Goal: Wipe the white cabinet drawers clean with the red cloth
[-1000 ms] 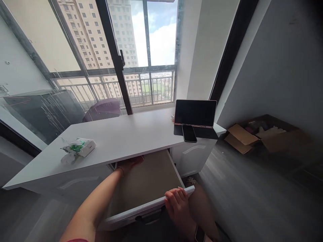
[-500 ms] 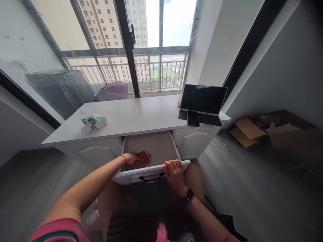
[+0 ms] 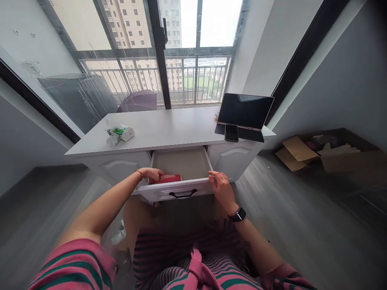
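A drawer [image 3: 184,163] with a white front and a black handle is pulled out of the white cabinet. Inside it, at the front left, lies a red flat item [image 3: 171,178] whose kind I cannot make out; the drawer front hides its lower part. My left hand [image 3: 153,174], with a red string at the wrist, reaches over the drawer's left side and is closed on the item's left end. At the right end of the drawer front, my right hand [image 3: 223,187] grips the top edge, fingers bent over it. A dark watch is on that wrist.
On the cabinet top [image 3: 175,125] are a tissue pack [image 3: 122,133] at left, and a tablet [image 3: 246,110] with a phone [image 3: 231,133] at right. An open cardboard box [image 3: 341,161] stands on the floor at right. Behind the cabinet is a window.
The red item now lies lengthwise along the inside of the drawer front, showing a longer shape. My right hand has shifted to the drawer's right corner. The view has tilted down a little.
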A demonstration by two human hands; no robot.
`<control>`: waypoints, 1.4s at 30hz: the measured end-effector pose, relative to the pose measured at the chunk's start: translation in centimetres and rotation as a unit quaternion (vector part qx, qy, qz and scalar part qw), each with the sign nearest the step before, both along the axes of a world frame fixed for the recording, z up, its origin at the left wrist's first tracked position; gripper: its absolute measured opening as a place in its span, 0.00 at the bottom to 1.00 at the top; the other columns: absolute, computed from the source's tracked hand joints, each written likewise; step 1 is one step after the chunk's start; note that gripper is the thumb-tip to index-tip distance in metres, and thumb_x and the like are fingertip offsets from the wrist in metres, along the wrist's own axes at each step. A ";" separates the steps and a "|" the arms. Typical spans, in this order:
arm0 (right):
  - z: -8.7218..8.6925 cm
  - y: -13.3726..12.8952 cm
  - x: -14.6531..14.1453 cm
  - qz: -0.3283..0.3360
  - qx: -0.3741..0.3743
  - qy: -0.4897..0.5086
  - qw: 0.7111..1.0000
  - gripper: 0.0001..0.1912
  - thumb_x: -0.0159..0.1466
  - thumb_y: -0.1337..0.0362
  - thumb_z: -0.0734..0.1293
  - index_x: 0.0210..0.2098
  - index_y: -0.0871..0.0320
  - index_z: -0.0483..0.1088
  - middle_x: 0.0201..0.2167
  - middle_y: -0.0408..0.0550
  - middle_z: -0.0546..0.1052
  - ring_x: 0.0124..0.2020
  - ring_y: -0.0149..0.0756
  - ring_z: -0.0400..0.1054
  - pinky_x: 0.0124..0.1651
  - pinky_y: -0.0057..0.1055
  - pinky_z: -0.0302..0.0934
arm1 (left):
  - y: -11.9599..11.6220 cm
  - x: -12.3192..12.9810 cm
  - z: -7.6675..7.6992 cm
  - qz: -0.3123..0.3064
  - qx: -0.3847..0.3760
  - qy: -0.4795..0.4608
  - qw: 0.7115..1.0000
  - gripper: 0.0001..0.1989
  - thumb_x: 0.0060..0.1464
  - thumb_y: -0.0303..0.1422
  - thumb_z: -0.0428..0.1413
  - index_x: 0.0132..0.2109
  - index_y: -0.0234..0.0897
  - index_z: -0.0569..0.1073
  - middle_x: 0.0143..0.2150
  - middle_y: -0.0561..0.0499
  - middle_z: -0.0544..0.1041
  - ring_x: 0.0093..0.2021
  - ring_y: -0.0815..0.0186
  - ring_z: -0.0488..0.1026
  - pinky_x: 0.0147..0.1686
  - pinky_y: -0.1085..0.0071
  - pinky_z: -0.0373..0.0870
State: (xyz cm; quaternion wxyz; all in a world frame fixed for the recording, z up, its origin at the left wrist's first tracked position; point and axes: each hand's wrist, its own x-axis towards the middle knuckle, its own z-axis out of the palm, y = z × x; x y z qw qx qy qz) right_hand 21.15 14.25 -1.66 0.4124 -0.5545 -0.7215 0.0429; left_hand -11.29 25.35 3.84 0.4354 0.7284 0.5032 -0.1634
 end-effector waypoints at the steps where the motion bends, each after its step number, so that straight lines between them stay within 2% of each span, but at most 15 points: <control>1: -0.2 0.2 0.4 -0.011 0.002 -0.008 1.000 0.15 0.69 0.57 0.56 0.46 0.55 0.70 0.47 0.49 0.76 0.49 0.41 0.68 0.60 0.46 0.52 | -0.4 -0.7 1.1 0.019 0.002 -0.033 0.999 0.31 0.33 0.27 0.48 0.50 0.36 0.74 0.31 0.52 0.77 0.28 0.64 0.71 0.23 0.73 0.65; 4: -0.8 0.8 1.6 -0.032 0.013 -0.005 0.999 0.15 0.68 0.55 0.57 0.42 0.55 0.72 0.49 0.49 0.75 0.51 0.42 0.67 0.61 0.47 0.51 | -2.5 -3.2 4.0 0.102 0.043 -0.177 0.978 0.32 0.37 0.28 0.47 0.54 0.37 0.70 0.40 0.52 0.77 0.33 0.64 0.71 0.28 0.73 0.65; 6: -1.1 1.0 2.2 -0.031 0.008 0.006 0.999 0.16 0.68 0.54 0.57 0.42 0.54 0.73 0.47 0.49 0.76 0.49 0.42 0.68 0.59 0.48 0.52 | -4.6 -5.0 5.1 0.179 0.174 -0.187 0.950 0.27 0.39 0.29 0.47 0.49 0.36 0.72 0.38 0.52 0.76 0.34 0.63 0.70 0.30 0.72 0.65; 8: -1.3 1.0 2.5 -0.022 -0.006 0.009 1.000 0.18 0.68 0.53 0.56 0.40 0.54 0.73 0.43 0.49 0.78 0.46 0.41 0.70 0.58 0.48 0.53 | -7.5 -6.4 5.2 0.266 0.331 -0.138 0.895 0.19 0.40 0.30 0.47 0.42 0.36 0.71 0.32 0.53 0.73 0.33 0.64 0.68 0.31 0.71 0.65; 11: -1.8 0.7 2.6 -0.018 -0.020 0.015 1.000 0.18 0.68 0.52 0.56 0.40 0.53 0.74 0.41 0.48 0.78 0.44 0.41 0.70 0.57 0.46 0.55 | -12.8 -6.5 3.2 0.419 0.464 -0.056 0.778 0.10 0.44 0.32 0.49 0.37 0.38 0.68 0.28 0.54 0.68 0.29 0.64 0.66 0.31 0.68 0.64; 13: -2.3 0.5 2.4 -0.025 -0.020 0.028 0.999 0.19 0.68 0.51 0.56 0.41 0.53 0.74 0.42 0.48 0.78 0.45 0.41 0.69 0.54 0.43 0.58 | -16.0 -4.8 0.6 0.524 0.518 -0.008 0.676 0.08 0.47 0.34 0.50 0.36 0.38 0.65 0.30 0.52 0.66 0.31 0.61 0.67 0.32 0.65 0.65; 15: -2.6 0.5 2.3 -0.036 -0.020 0.038 0.998 0.19 0.68 0.50 0.56 0.41 0.53 0.74 0.42 0.48 0.77 0.45 0.41 0.69 0.52 0.41 0.60 | -18.0 -2.0 -2.5 0.566 0.568 0.021 0.597 0.09 0.48 0.35 0.51 0.37 0.38 0.64 0.33 0.49 0.66 0.36 0.57 0.68 0.37 0.61 0.66; 16: -2.7 0.6 2.3 -0.040 -0.021 0.039 0.998 0.20 0.68 0.50 0.56 0.41 0.53 0.74 0.41 0.49 0.77 0.44 0.41 0.69 0.51 0.40 0.61 | -18.4 -0.4 -4.0 0.571 0.580 0.023 0.580 0.09 0.49 0.34 0.51 0.38 0.37 0.64 0.35 0.47 0.66 0.39 0.54 0.68 0.40 0.58 0.66; 17: -2.7 0.7 2.3 -0.040 -0.021 0.039 0.998 0.20 0.68 0.50 0.55 0.40 0.53 0.74 0.41 0.49 0.78 0.44 0.41 0.69 0.51 0.40 0.61 | -18.5 1.2 -5.4 0.566 0.580 0.017 0.585 0.09 0.49 0.34 0.51 0.39 0.36 0.64 0.36 0.45 0.66 0.41 0.52 0.67 0.43 0.56 0.66; 20: -2.3 0.9 2.6 -0.024 -0.019 0.019 0.999 0.20 0.68 0.51 0.55 0.39 0.53 0.75 0.41 0.48 0.78 0.48 0.42 0.69 0.54 0.44 0.59 | -17.4 5.6 -8.7 0.503 0.568 -0.051 0.650 0.09 0.52 0.34 0.49 0.40 0.34 0.65 0.40 0.39 0.66 0.48 0.47 0.65 0.48 0.47 0.63; 25: -1.0 0.9 3.1 0.008 -0.035 -0.025 0.999 0.19 0.69 0.54 0.55 0.41 0.52 0.75 0.43 0.46 0.79 0.53 0.43 0.68 0.62 0.58 0.45 | -15.4 10.0 -11.3 0.465 0.633 -0.125 0.606 0.09 0.53 0.33 0.51 0.40 0.34 0.69 0.50 0.35 0.60 0.55 0.46 0.60 0.52 0.42 0.61; 31: 0.5 1.1 3.4 0.038 -0.066 0.003 0.997 0.24 0.71 0.55 0.51 0.36 0.54 0.76 0.39 0.48 0.80 0.43 0.38 0.74 0.62 0.49 0.51 | -15.1 13.3 -13.5 0.381 0.664 -0.116 0.632 0.11 0.55 0.32 0.52 0.43 0.30 0.72 0.56 0.29 0.55 0.58 0.43 0.58 0.52 0.44 0.64; 38: 1.1 1.3 3.7 0.055 -0.100 0.039 0.993 0.26 0.71 0.54 0.49 0.37 0.54 0.76 0.37 0.46 0.81 0.38 0.36 0.75 0.61 0.48 0.54 | -13.3 18.2 -16.9 0.145 0.742 -0.119 0.643 0.10 0.57 0.29 0.51 0.45 0.39 0.73 0.50 0.36 0.69 0.53 0.51 0.67 0.51 0.47 0.67; 40: 1.0 1.3 3.7 0.057 -0.100 0.039 0.993 0.26 0.72 0.55 0.49 0.37 0.54 0.76 0.36 0.47 0.81 0.37 0.36 0.75 0.60 0.46 0.56 | -12.7 19.2 -17.7 0.071 0.735 -0.114 0.665 0.14 0.57 0.26 0.49 0.49 0.38 0.73 0.48 0.36 0.72 0.52 0.52 0.69 0.50 0.49 0.68; 42: 1.0 1.3 3.7 0.058 -0.100 0.039 0.992 0.26 0.72 0.55 0.49 0.36 0.54 0.76 0.35 0.47 0.81 0.35 0.36 0.75 0.59 0.44 0.58 | -12.3 19.7 -18.3 -0.002 0.702 -0.104 0.705 0.18 0.57 0.24 0.48 0.53 0.37 0.72 0.48 0.37 0.74 0.52 0.52 0.70 0.50 0.51 0.69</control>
